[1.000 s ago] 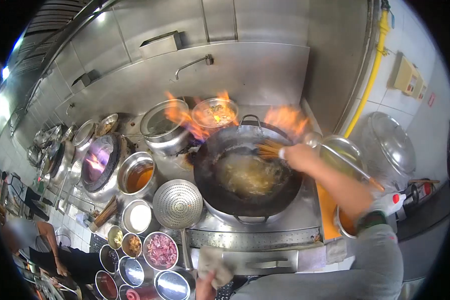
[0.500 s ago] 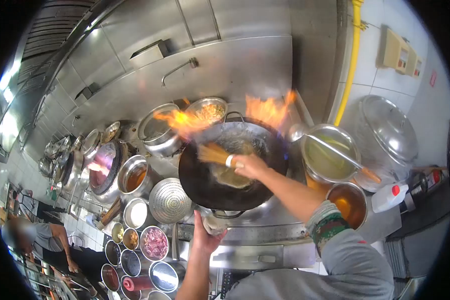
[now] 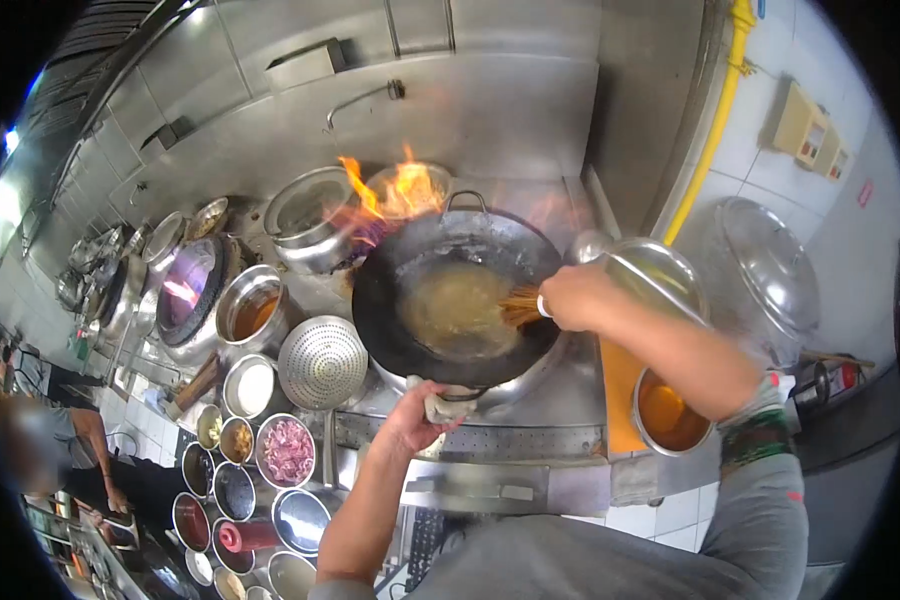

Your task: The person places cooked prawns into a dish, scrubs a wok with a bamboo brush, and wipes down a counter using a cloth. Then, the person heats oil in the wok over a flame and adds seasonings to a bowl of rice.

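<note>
A large black wok [image 3: 375,320] stands over the burner, with cloudy brownish liquid [image 3: 455,300] in its bottom. Closed around the white band of a bamboo wok brush [image 3: 520,306], my right hand [image 3: 582,297] is at the wok's right side. The brush's bristles point left, down against the inner wall by the liquid. At the near rim my left hand [image 3: 413,418] grips a folded greyish cloth [image 3: 452,405] against the wok's near loop handle. The cloth hides part of that handle. Another loop handle [image 3: 466,197] stands up at the far rim.
Flames [image 3: 410,190] rise behind the wok. A perforated strainer [image 3: 322,362] lies to its left, near several bowls, one with raw sliced meat [image 3: 288,450]. A ladle [image 3: 660,290] crosses a pot at right, above a pot of orange liquid [image 3: 670,412]. Another person [image 3: 90,440] stands far left.
My right hand has swept the brush from the wok's middle to its right side. My left hand has brought the cloth onto the near handle. The right-hand flames have shrunk.
</note>
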Demonstrator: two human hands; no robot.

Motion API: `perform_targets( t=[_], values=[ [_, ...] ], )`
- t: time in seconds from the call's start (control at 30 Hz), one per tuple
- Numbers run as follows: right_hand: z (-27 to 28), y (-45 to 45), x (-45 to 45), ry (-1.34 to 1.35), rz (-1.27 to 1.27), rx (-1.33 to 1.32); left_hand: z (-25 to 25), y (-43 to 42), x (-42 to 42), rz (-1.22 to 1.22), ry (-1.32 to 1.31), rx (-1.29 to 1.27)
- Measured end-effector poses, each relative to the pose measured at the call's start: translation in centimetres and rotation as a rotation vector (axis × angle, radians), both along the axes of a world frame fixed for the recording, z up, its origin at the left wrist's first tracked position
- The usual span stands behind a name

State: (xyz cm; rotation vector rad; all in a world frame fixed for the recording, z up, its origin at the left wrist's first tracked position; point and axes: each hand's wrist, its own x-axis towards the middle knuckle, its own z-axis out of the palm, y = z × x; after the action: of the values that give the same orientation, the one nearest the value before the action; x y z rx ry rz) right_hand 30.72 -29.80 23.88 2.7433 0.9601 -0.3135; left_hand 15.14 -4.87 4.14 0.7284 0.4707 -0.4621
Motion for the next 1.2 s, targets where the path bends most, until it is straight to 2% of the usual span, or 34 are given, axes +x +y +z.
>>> perform_targets(
  t=[0.07,0.1,0.13,0.2,0.23,0.33,0.5,0.63,0.73,0.8,0.87,1.07,1.13,1.2],
  values=[
    [-1.6,0.5,0.9,-0.095,-0.014,0.099,-0.7,-0.7,-0.7,0.135,-0.015,0.046],
    [1.1,0.5,-0.4,-0.037,-0.095,0.116,-1.7,-0.3,-1.3,0.141,-0.070,-0.003],
    [1.9,-0.6,-1.1,-0.043,-0.097,0.255,-2.9,-0.2,-2.1,0.142,-0.110,-0.057],
    [3.0,-4.9,-1.9,-0.083,-0.060,0.507,1.3,-2.1,-5.9,0.305,-0.055,0.065],
    [3.7,-6.6,-2.8,-0.108,-0.017,0.609,2.5,-2.1,-7.0,0.307,-0.054,0.091],
    [7.0,-8.2,-6.4,-0.015,-0.233,0.781,5.3,0.8,-6.9,0.277,-0.036,0.029],
    [3.4,-12.7,-11.2,0.102,-0.458,1.141,5.9,6.4,-3.1,0.295,-0.051,0.039],
    [-1.6,-14.9,-16.2,0.276,-0.693,1.347,7.7,11.6,-0.7,0.383,-0.077,0.193],
    [-4.2,-13.9,-19.9,0.374,-0.773,1.488,11.1,14.3,1.2,0.461,-0.105,0.377],
    [-8.0,-14.2,-21.6,0.355,-0.840,1.509,10.3,17.7,3.4,0.496,-0.135,0.412],
    [-10.3,-13.8,-23.0,0.337,-0.906,1.507,11.6,19.5,5.1,0.517,-0.161,0.442],
    [-12.9,-12.6,-25.9,0.340,-1.033,1.500,14.4,23.4,11.6,0.700,-0.192,0.677],
    [-14.0,-12.4,-26.2,0.341,-1.049,1.538,13.2,26.4,15.0,0.729,-0.288,0.705],
    [-14.2,-11.7,-26.2,0.332,-1.065,1.530,13.6,27.6,18.7,0.836,-0.285,0.861]
  ],
)
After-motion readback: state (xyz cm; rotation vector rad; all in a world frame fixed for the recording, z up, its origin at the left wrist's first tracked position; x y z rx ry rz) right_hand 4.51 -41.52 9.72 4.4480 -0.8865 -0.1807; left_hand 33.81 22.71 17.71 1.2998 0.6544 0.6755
